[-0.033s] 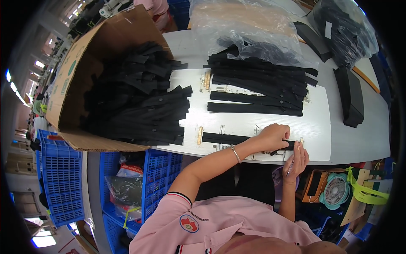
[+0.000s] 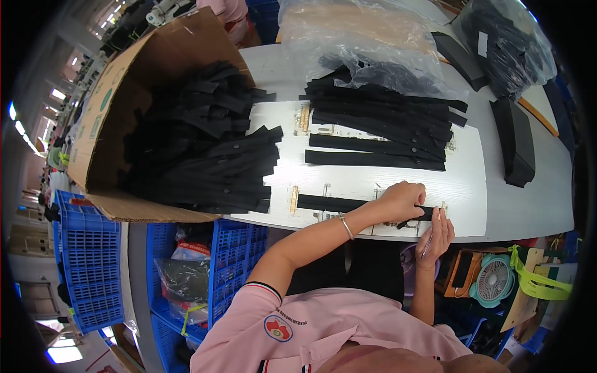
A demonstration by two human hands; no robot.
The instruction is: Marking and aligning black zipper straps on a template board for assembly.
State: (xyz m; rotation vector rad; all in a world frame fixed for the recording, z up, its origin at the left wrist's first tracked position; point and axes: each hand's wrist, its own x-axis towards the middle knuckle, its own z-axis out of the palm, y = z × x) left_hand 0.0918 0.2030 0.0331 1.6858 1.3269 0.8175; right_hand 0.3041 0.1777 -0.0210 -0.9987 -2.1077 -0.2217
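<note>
A black fabric strip [image 2: 331, 202] lies lengthwise along the near edge of a white board [image 2: 467, 186]. Over the strip's right part, my left hand [image 2: 401, 201] is closed, thumb and fingers pinching the cloth. My right hand [image 2: 439, 232] meets the strip's right end with its fingertips, and a thin pen-like tool [image 2: 426, 248] sits in its grip. Small tan guide pieces [image 2: 294, 199] are fixed to the board beside the strip's left end. Farther back on the board rests a layered row of similar black strips [image 2: 379, 115], some with a round button.
At left, an open cardboard box [image 2: 102, 133] on its side spills a heap of black strips [image 2: 211, 155]. Clear plastic bags [image 2: 367, 37] and black folded pieces [image 2: 513, 143] lie at the back and right. Blue crates [image 2: 239, 258] and a small fan [image 2: 495, 281] are below table level.
</note>
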